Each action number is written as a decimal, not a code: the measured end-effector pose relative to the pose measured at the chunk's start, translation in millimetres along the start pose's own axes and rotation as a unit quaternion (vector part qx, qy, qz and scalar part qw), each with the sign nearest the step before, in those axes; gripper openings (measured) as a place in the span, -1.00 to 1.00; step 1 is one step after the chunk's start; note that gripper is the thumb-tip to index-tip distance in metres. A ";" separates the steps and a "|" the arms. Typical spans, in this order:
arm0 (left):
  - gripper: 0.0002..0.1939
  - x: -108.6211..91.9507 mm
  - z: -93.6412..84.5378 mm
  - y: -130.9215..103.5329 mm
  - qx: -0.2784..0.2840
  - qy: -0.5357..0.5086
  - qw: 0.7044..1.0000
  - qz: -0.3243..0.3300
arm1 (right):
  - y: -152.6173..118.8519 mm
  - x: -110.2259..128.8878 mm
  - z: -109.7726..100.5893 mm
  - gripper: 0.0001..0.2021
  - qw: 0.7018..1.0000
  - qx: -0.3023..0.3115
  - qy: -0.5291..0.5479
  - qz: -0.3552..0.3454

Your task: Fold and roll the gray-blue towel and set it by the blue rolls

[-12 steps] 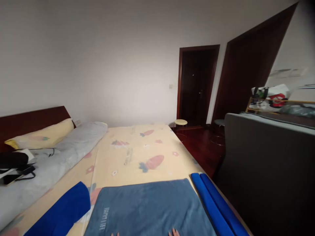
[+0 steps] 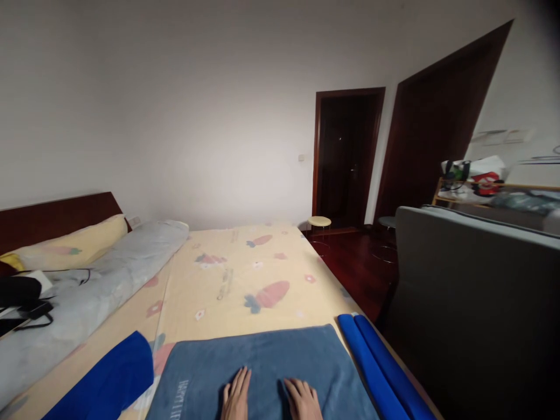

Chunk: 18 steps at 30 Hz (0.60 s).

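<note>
A blue-grey towel [image 2: 266, 354] with pale lettering near its left edge lies spread flat on the bed at the bottom of the view. On its middle rests my left hand [image 2: 237, 394], palm down with the fingers stretched forward. My right hand [image 2: 303, 399] lies a short way to the right, also palm down on the cloth, its fingers extended. Neither hand grips anything. Bright blue folded fabric [image 2: 107, 373] is left of the towel, and two long blue fabric strips [image 2: 380, 367] run along its right side.
The bed has a yellow carrot-print sheet [image 2: 231, 251]. A grey rolled quilt [image 2: 126, 265], a yellow pillow [image 2: 74, 242] and black devices with cables [image 2: 26, 300] are at left. A dark grey panel [image 2: 472, 291] stands beyond the right edge; a stool [image 2: 319, 221] is near the door.
Both hands have moved forward onto the towel, from only fingertips showing at the bottom edge to most of each hand. The camera view has shifted slightly.
</note>
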<state>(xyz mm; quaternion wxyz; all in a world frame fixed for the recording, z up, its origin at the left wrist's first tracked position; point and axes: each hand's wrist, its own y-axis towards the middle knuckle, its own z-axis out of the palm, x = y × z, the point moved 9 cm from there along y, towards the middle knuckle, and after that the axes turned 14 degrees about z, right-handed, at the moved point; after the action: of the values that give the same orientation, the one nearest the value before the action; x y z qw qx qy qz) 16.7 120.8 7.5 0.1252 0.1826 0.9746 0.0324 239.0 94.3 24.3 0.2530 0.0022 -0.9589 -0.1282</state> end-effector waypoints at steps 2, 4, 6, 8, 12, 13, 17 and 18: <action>-0.34 14.0 5.9 1.0 -0.019 0.019 0.999 -0.023 | 18.1 1.5 3.2 -0.56 1.000 0.000 -0.010 -0.029; -0.49 23.3 9.9 -2.6 -0.063 0.035 0.997 -0.028 | 25.2 -1.9 9.7 -0.62 0.998 -0.012 -0.019 -0.051; -0.58 26.1 10.1 -6.7 -0.108 0.050 0.993 -0.023 | 23.9 -6.1 16.2 -0.75 0.997 -0.029 -0.014 -0.064; -0.61 23.3 7.8 -8.0 -0.128 0.063 0.990 -0.011 | 20.7 -8.9 17.9 -0.82 0.997 -0.047 -0.005 -0.054; -0.58 15.9 -5.4 -4.5 -0.116 0.080 0.990 0.004 | 23.3 -8.7 7.2 -0.81 0.999 -0.043 -0.008 0.009; -0.57 16.4 -8.6 -4.4 -0.108 0.079 0.991 0.001 | 25.2 -8.9 2.8 -0.80 0.999 -0.035 -0.008 0.017; -0.54 29.7 -12.2 -14.8 -0.079 0.044 0.995 -0.030 | 28.6 -29.6 -14.1 -0.66 0.998 -0.032 -0.023 0.041; -0.52 34.2 -9.9 -19.4 -0.069 0.033 0.996 -0.039 | 27.9 -38.9 -15.6 -0.60 0.998 -0.031 -0.032 0.050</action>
<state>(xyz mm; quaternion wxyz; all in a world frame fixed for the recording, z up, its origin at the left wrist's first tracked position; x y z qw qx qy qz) -23.4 115.0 7.0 0.1068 0.1338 0.9801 0.1002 282.3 120.2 25.4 0.2280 -0.0579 -0.9611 -0.1450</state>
